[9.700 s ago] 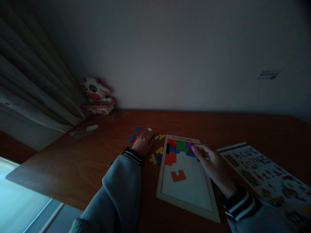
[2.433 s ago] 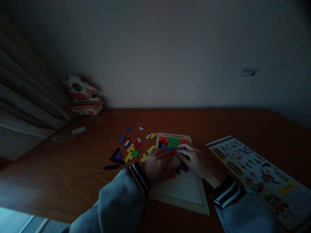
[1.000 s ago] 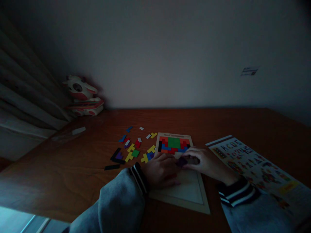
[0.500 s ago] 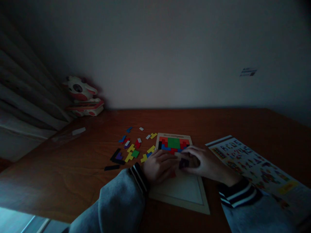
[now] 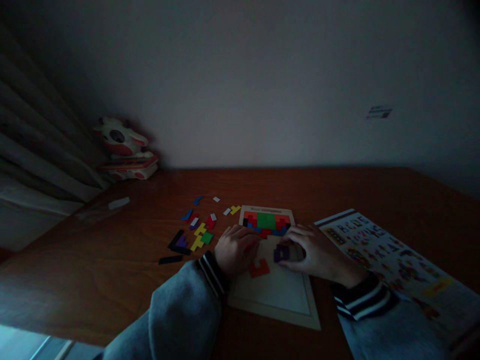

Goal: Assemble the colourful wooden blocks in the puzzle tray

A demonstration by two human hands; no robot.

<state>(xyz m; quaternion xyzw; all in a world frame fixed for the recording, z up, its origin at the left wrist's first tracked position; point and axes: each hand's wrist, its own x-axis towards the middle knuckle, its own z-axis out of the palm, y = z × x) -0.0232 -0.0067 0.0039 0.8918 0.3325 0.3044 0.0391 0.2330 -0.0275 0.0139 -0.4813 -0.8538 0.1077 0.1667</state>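
A wooden puzzle board [image 5: 275, 320] lies in front of me, its far part filled with red, green, blue and black pieces around a green block [image 5: 266, 220]. My right hand [image 5: 315, 252] pinches a dark purple puzzle piece [image 5: 281, 253] between thumb and fingers, over the bare middle of the board. My left hand [image 5: 235, 250] rests at the board's left edge with curled fingers; a reddish patch shows beneath them, too dim to make out. Just below those fingertips, a red U-shaped puzzle piece [image 5: 259, 268] lies loose on the board.
Loose yellow pieces [image 5: 198, 240], a green piece [image 5: 206, 238], black pieces [image 5: 170, 259] and others lie left of the board. A printed pattern sheet [image 5: 378, 255] is at the right. A cow-shaped toy [image 5: 125, 150] stands at the back left, near a curtain [image 5: 41, 150].
My left hand has drawn back to the left, uncovering the red U-shaped piece. The purple piece in my right hand has turned more into view, with the hand nearly in place.
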